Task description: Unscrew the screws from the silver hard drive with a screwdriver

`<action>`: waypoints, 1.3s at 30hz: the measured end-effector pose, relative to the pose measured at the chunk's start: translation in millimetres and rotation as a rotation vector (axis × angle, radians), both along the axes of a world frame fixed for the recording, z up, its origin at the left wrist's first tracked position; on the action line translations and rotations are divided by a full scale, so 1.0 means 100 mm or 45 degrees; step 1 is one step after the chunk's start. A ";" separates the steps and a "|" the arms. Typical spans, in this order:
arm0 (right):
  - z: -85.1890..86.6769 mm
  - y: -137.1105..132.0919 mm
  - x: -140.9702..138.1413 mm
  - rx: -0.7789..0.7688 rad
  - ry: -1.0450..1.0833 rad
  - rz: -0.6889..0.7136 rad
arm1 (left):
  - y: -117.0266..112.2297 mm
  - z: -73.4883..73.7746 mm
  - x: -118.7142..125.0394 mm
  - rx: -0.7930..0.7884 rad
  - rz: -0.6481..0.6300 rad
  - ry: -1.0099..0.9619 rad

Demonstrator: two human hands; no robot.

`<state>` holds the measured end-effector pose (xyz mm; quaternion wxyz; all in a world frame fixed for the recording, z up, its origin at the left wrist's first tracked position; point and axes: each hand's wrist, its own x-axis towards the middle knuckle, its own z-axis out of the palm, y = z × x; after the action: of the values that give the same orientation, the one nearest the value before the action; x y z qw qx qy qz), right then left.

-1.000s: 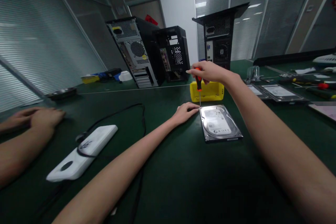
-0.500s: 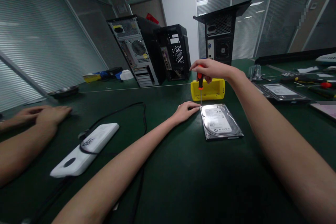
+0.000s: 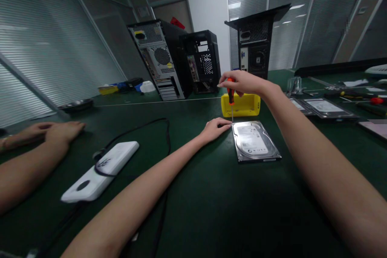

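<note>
A silver hard drive [image 3: 251,142] lies flat on the dark green table, label side up. My left hand [image 3: 215,128] rests at its far left corner, thumb and fingers closed against that corner. A screwdriver [image 3: 231,92] with a red and black handle stands upright, its tip at the same corner beside my left fingertips. Around the top of its handle, the fingers of my right hand [image 3: 237,82] are closed. Just behind the drive sits a yellow tray [image 3: 242,106]; small bits inside are too small to name.
Computer cases [image 3: 161,60] stand at the back, another tower [image 3: 255,48] behind the tray. To the left lies a white power strip [image 3: 104,171] with a black cable [image 3: 167,141]. Another person's hands [image 3: 60,131] rest at far left. More hard drives [image 3: 325,107] lie right.
My right hand has turned slightly on the screwdriver handle, showing more of its red top. The whole view has shifted a little. My left hand and the hard drive keep their places.
</note>
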<state>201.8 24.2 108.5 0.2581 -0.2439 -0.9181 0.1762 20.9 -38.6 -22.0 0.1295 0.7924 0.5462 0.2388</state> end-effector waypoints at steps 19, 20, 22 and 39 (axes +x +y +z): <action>-0.01 0.04 0.04 -0.117 0.024 -0.028 | -0.04 0.03 0.02 -0.038 0.011 -0.028; -0.01 0.04 0.04 -0.116 0.027 -0.039 | -0.04 0.04 0.02 -0.036 0.010 -0.028; -0.01 0.04 0.04 -0.105 0.039 -0.060 | -0.04 0.04 0.02 -0.030 0.004 -0.025; -0.04 0.04 0.04 -0.095 0.016 -0.070 | -0.02 0.01 0.01 -0.001 0.005 -0.013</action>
<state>206.2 28.5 104.5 0.2593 -0.2775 -0.9022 0.2047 21.6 -40.9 -21.0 0.1321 0.7902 0.5471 0.2428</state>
